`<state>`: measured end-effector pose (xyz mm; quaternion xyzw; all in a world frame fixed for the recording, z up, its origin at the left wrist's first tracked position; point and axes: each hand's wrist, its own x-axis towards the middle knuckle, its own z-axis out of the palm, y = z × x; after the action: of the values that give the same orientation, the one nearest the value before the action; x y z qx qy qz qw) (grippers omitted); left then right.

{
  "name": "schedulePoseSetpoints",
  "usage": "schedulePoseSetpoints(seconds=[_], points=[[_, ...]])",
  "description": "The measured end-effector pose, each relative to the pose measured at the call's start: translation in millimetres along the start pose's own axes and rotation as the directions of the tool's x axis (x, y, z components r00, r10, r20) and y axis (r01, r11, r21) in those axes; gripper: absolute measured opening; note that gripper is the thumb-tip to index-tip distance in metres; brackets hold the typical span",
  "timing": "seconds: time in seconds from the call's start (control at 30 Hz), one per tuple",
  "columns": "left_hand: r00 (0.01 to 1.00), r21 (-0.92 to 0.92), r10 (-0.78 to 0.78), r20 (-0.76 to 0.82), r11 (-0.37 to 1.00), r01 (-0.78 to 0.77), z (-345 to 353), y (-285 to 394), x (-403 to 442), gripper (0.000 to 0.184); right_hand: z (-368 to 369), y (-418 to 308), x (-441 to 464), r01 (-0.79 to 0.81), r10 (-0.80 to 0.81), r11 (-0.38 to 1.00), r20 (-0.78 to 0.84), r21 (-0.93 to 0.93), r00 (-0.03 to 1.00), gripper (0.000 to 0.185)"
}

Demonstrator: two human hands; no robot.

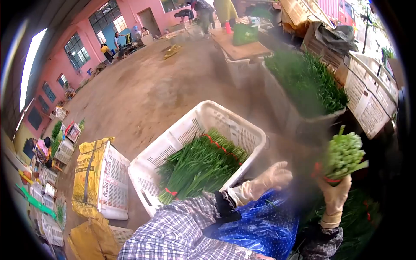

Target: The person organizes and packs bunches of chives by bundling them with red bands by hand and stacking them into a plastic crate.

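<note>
My left hand (269, 178), in a pale glove, is at the right side of a white crate (145, 173), with nothing seen in it and its fingers loosely apart. Raised at the right, my gloved right hand (336, 193) grips a bunch of green stalks (344, 151) near its red band, cut ends upward. Inside the white crate lie several leafy green bunches (195, 162) tied with red bands. A blue dotted apron (264, 225) covers my lap, below my left hand.
Yellow-wrapped crates (91, 177) stand at the left. A crate of loose greens (307, 82) and a board-topped crate (240, 47) are at the upper right. Dark greens (355, 221) lie beneath my right hand. Several people are in the background, one in yellow (105, 50).
</note>
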<state>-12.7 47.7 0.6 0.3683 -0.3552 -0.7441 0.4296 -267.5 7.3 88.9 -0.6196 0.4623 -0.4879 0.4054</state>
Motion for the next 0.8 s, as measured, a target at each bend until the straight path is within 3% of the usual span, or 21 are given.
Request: schedulePoseSetpoints(seconds=[0.07,0.1,0.13,0.27,0.3,0.4,0.43,0.53,0.57,0.67,0.73,0.8], points=[[0.959,0.143,0.281,-0.037,0.951,-0.273,34.5,34.6,-15.7,0.113,-5.9,-32.5,2.1,0.079,-0.077,0.996,-0.044,0.035,0.996,0.073],[0.932,0.276,0.354,0.074,0.891,-0.361,37.2,50.0,-16.3,0.118,-4.7,-43.8,3.0,0.106,-0.103,0.993,-0.061,0.052,0.993,0.079],[0.863,0.467,0.490,0.122,0.739,-0.486,40.3,54.9,-4.8,0.125,-2.6,-51.6,4.9,0.139,-0.137,0.987,-0.036,0.082,0.990,0.083],[0.743,0.646,0.601,0.296,0.447,-0.619,70.5,91.6,5.5,0.141,15.5,-80.1,3.3,0.179,-0.180,0.980,0.005,0.088,0.984,0.088],[0.735,0.327,0.620,0.275,0.659,-0.678,82.6,91.6,7.4,0.141,22.6,-90.4,2.4,0.199,-0.201,0.975,0.008,0.101,0.980,0.089],[0.563,0.502,0.771,0.298,0.375,-0.779,71.2,88.7,12.1,0.139,33.1,-113.6,8.2,0.213,-0.224,0.959,0.036,0.187,0.974,0.092],[0.549,0.486,0.798,0.248,0.387,-0.783,71.9,89.6,8.2,0.144,35.6,-119.3,10.6,0.212,-0.222,0.962,0.039,0.171,0.974,0.093],[0.470,0.701,0.866,0.171,0.229,-0.676,63.1,99.6,-10.3,0.156,45.3,-131.9,15.6,0.282,-0.289,0.949,0.029,0.142,0.957,0.089],[0.455,0.656,0.877,0.156,0.252,-0.711,62.2,106.8,-14.9,0.161,51.5,-136.9,15.2,0.319,-0.323,0.944,0.048,0.083,0.945,0.084],[0.534,0.571,0.828,0.170,0.359,-0.738,51.0,130.2,-41.1,0.158,75.4,-152.1,20.5,0.352,-0.364,0.927,0.087,0.128,0.927,0.086],[0.566,0.298,0.812,0.143,0.510,-0.807,45.3,134.3,-50.6,0.145,94.8,-172.3,20.7,0.324,-0.343,0.937,0.163,0.131,0.925,0.081],[0.585,0.187,0.804,0.107,0.561,-0.806,38.6,143.7,-62.3,0.140,118.4,-189.9,22.0,0.271,-0.302,0.948,0.214,0.166,0.929,0.074]])
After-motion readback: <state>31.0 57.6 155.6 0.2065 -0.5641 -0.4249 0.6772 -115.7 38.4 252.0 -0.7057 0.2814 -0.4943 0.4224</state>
